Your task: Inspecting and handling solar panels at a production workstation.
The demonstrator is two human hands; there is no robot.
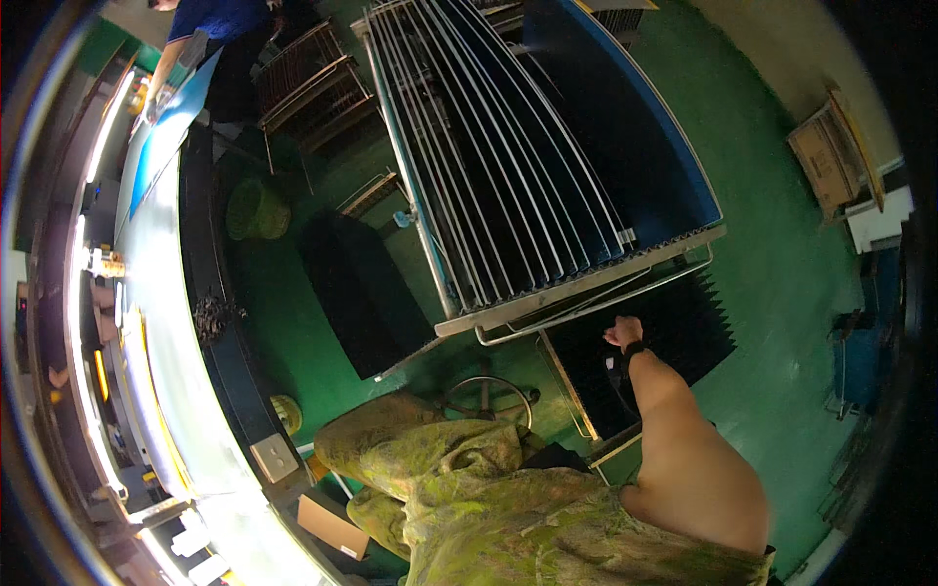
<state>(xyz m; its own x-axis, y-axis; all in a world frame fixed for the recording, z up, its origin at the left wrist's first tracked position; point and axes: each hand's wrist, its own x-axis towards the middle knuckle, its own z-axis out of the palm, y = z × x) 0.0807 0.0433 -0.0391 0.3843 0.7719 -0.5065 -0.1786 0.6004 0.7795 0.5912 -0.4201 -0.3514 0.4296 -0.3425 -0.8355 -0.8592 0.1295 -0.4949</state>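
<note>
My right arm reaches forward from the lower right, with a dark band round the wrist. My right hand (623,333) is curled closed, and nothing shows in its fingers. It hovers in front of the lower rail of a large metal rack (586,291), over a low dark rack (674,342) with a serrated edge; whether it touches either I cannot tell. The large rack holds several dark sheets with pale edges (498,186) and a blue panel (674,156) on its right. My left hand is out of sight.
A brightly lit workbench (220,410) runs along the left. Behind it, at the far left, a person in a blue shirt (220,18) leans over a blue sheet (161,156). A round stool frame (484,396), a bin (257,208) and cardboard boxes (332,524) stand on the green floor.
</note>
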